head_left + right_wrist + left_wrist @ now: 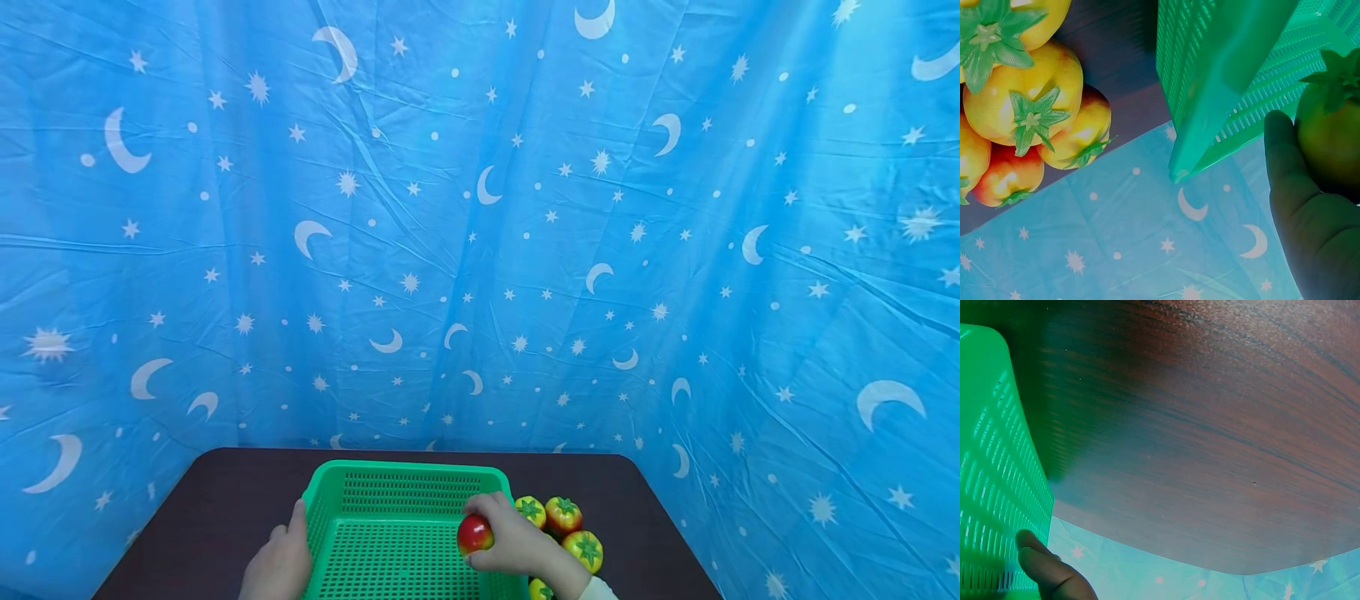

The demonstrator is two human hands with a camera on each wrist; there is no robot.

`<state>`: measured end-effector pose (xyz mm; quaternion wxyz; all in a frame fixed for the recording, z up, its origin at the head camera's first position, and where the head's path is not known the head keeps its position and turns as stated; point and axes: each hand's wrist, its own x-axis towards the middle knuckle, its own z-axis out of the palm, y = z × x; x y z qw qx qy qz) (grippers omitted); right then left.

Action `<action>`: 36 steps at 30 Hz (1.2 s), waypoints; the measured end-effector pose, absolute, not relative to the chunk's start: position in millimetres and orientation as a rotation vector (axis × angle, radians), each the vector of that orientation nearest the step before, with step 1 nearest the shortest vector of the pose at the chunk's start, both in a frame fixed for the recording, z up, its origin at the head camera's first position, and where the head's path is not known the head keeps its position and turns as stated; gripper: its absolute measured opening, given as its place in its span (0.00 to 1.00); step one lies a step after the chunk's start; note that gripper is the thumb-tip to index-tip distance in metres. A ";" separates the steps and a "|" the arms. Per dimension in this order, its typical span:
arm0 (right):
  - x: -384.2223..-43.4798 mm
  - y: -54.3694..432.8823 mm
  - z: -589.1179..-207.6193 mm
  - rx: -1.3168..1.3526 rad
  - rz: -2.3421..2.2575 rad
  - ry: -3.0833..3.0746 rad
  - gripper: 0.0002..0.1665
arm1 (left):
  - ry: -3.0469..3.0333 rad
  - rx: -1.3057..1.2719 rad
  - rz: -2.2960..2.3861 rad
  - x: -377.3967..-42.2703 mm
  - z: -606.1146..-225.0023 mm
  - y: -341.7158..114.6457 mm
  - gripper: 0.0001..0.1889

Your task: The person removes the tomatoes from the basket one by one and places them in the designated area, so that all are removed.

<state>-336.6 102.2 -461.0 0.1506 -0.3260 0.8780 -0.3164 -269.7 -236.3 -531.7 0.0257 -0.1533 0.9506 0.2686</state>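
Note:
In the head view my right hand (504, 533) grips a red tomato (475, 534) with a glossy skin, above the right side of a green plastic basket (408, 467). The right wrist view shows the thumb against this tomato (1330, 140), whose green leafy top faces up there. My left hand (279, 562) is at the basket's left side. Its fingers lie against the outside of the slotted wall in the left wrist view, extended rather than curled. Several yellow-and-red tomatoes (583, 550) sit on the table just right of the basket.
A dark wood-grain table (247, 492) carries the basket and the tomatoes. Blue cloth (450, 250) with white moons and stars hangs behind the table and along its sides. The basket's raised right rim stands between the tomatoes and its slotted floor (397, 554).

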 end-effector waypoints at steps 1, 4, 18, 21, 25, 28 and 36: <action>-336.6 102.0 -461.5 -0.935 -0.902 2.528 0.27 | 2.937 -0.476 0.831 -269.7 -531.6 -236.2 0.30; -336.5 101.3 -462.8 -0.939 -0.870 2.551 0.28 | 2.931 -0.480 0.831 -269.7 -531.2 -236.2 0.30; -334.8 99.1 -462.4 -0.911 -0.886 2.620 0.28 | 2.921 -0.486 0.824 -269.9 -530.0 -235.5 0.30; -335.2 99.1 -462.8 -0.894 -0.884 2.635 0.31 | 2.915 -0.492 0.815 -270.7 -530.0 -235.8 0.30; -337.3 98.5 -464.6 -0.834 -0.903 2.641 0.36 | 2.914 -0.496 0.809 -271.2 -529.7 -235.8 0.31; -338.8 98.6 -466.3 -0.815 -0.916 2.637 0.36 | 2.916 -0.493 0.804 -271.3 -529.3 -235.8 0.31; -338.3 98.7 -465.0 -0.862 -0.869 2.659 0.33 | 2.922 -0.483 0.818 -269.7 -529.5 -235.4 0.31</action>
